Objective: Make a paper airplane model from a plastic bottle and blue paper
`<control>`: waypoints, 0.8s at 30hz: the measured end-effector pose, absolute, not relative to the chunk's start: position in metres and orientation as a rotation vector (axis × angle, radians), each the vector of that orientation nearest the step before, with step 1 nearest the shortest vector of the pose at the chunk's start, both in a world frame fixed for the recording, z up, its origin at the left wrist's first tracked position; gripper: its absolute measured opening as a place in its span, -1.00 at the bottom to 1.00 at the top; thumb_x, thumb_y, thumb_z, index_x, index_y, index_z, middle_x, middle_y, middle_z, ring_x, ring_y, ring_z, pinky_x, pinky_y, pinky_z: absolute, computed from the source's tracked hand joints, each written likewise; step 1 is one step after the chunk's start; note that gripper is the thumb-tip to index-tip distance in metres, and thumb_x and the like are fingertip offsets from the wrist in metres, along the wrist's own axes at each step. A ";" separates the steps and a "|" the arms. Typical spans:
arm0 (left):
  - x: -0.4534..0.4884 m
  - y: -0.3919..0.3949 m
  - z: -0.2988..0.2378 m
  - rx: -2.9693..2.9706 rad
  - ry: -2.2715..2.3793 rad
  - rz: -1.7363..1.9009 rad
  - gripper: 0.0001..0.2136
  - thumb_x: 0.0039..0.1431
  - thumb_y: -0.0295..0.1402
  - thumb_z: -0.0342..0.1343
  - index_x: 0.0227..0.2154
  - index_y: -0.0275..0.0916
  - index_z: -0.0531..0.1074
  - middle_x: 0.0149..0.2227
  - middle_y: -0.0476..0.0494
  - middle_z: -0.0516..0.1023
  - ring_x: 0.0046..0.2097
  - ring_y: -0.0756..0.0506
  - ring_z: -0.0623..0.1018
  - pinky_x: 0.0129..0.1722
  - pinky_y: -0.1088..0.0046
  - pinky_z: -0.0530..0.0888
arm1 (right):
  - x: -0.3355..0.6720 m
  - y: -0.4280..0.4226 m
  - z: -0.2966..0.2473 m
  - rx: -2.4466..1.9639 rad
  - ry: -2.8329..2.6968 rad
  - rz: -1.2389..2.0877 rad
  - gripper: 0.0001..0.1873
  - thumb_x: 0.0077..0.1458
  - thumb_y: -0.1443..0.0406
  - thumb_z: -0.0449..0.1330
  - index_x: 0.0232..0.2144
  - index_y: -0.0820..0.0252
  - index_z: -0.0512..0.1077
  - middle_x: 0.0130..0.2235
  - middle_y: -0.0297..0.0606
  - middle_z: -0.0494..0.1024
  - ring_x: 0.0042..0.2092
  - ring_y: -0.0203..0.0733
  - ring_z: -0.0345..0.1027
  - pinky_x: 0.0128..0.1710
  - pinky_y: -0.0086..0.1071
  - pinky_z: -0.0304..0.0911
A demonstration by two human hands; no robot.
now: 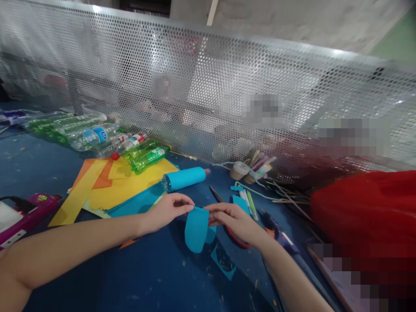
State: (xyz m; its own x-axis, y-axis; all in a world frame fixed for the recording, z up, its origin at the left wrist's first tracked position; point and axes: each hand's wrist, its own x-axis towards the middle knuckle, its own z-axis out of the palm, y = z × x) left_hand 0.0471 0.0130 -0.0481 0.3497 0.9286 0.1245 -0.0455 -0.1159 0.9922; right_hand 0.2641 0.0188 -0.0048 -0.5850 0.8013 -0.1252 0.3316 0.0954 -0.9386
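A curved piece of blue paper (196, 229) hangs over the table, pinched along its top edge by my left hand (167, 212) and my right hand (235, 220). Another blue flap shows behind it; whether the two are joined by a fold I cannot tell. Scissors with red handles (236, 238) lie partly hidden under my right hand. A blue paper offcut (224, 263) rests just below the hands. Beyond my left hand, a plastic bottle wrapped in blue paper (185, 179) lies on its side.
Yellow and orange paper sheets (130, 190) lie left of centre. Several plastic bottles (94, 134) line the perforated metal screen (208, 86). Pens (251, 203), cups (239, 170) and a dark tool with an orange part (271, 227) sit right. A purple power strip (39, 212) is left.
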 end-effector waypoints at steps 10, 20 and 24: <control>0.052 0.003 -0.038 0.947 0.496 0.763 -0.79 -0.06 -0.38 0.29 -0.34 -0.28 0.43 -0.37 -0.02 0.45 -0.35 0.05 0.44 -0.26 0.49 0.34 | 0.255 0.012 0.000 -0.948 -2.075 1.349 -0.75 0.13 0.18 0.13 -0.14 0.04 0.47 -0.12 -0.25 0.45 -0.09 -0.17 0.31 -0.08 -0.27 0.23; 0.052 -0.005 -0.035 0.909 0.468 0.696 -0.78 -0.07 -0.42 0.29 -0.39 -0.27 0.36 -0.43 0.03 0.42 -0.38 0.08 0.44 -0.29 0.54 0.35 | 0.248 0.003 0.009 -0.891 -2.141 1.452 -0.82 0.10 0.20 0.17 -0.25 0.08 0.50 -0.20 -0.30 0.29 -0.17 -0.26 0.28 -0.12 -0.34 0.23; 0.055 -0.002 -0.040 0.953 0.474 0.738 -0.74 -0.07 -0.31 0.30 -0.34 -0.30 0.40 -0.37 -0.14 0.52 -0.30 -0.07 0.53 -0.16 0.34 0.39 | 0.251 0.004 0.012 -0.872 -1.952 1.557 -0.84 0.05 0.19 0.22 -0.34 0.14 0.49 -0.25 -0.31 0.38 -0.28 -0.28 0.36 -0.18 -0.32 0.29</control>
